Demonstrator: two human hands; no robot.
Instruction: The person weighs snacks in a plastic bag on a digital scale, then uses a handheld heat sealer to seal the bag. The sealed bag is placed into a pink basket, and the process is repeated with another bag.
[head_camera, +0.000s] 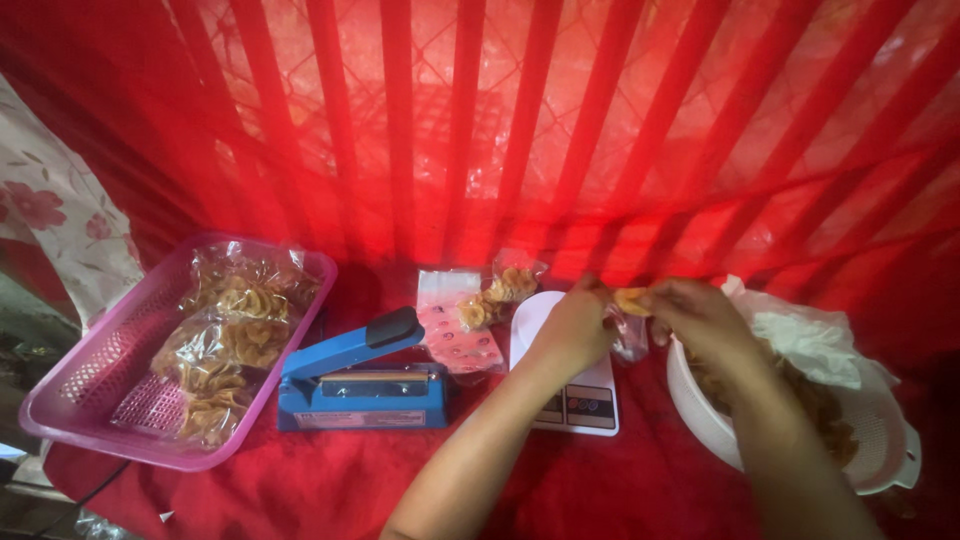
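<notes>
1. The red cloth (620, 480) takes up the whole work surface under me, and more red fabric hangs across the back.
2. Far left sits the pink basket (75, 385), with sealed clear bags of chips (225, 345) piled inside it.
3. On my right is the white colander (885, 440), heaped with loose chips and lined at its far side with crumpled white plastic (810, 340).
4. In the middle stands the blue heat sealer (355, 380), arm raised, just left of the white kitchen scale (585, 400).
5. Behind the sealer lies a stack of flat empty pouches (455, 325), with one filled bag (505, 290) at its far corner.
6. My left hand (575, 325) is pinched shut on the small clear bag (630, 335), which hangs above the scale.
7. My right hand (700, 315) has its fingers closed on a chip (632, 298), right at the bag's mouth.
</notes>
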